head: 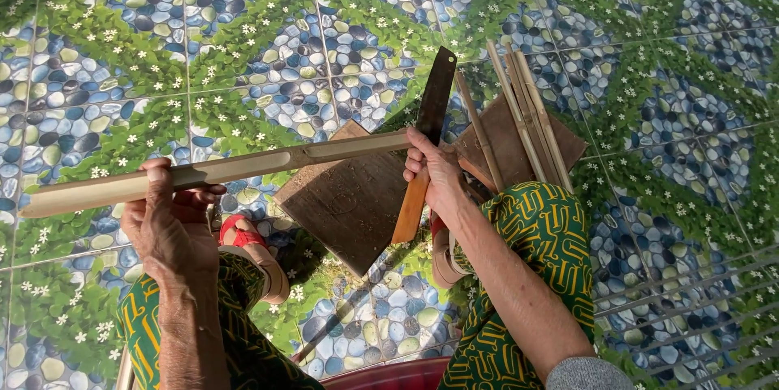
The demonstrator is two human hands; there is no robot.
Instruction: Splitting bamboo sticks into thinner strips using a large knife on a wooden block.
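— Tiles printed with blue pebbles, green leaves and small white flowers cover the floor (122,41), lit by strong sun. What lies on them?

— A dark square wooden board (349,203) sits at the centre, and a second brown board (507,142) is at about two o'clock from it, partly under a bundle of thin bamboo strips (527,118) that fan up toward twelve.

— And the hands?

— The left hand (166,224), out at nine o'clock, is closed around a long bamboo slat (219,172), thumb over the top, fingers curled beneath. The slat runs almost level from the far left edge to the middle, above the dark board.

— The right one?

— The right hand (438,175) is wrapped around a cleaver-like knife (426,142) where the dark blade joins the orange wooden handle. The blade points up toward twelve and the handle hangs down toward six. The slat's right end meets the knife just at that hand.

— Anything else?

— Green trousers with yellow pattern (544,228) cover both knees, and a foot in a red-strapped sandal (243,236) rests just beside the dark board at eight o'clock.
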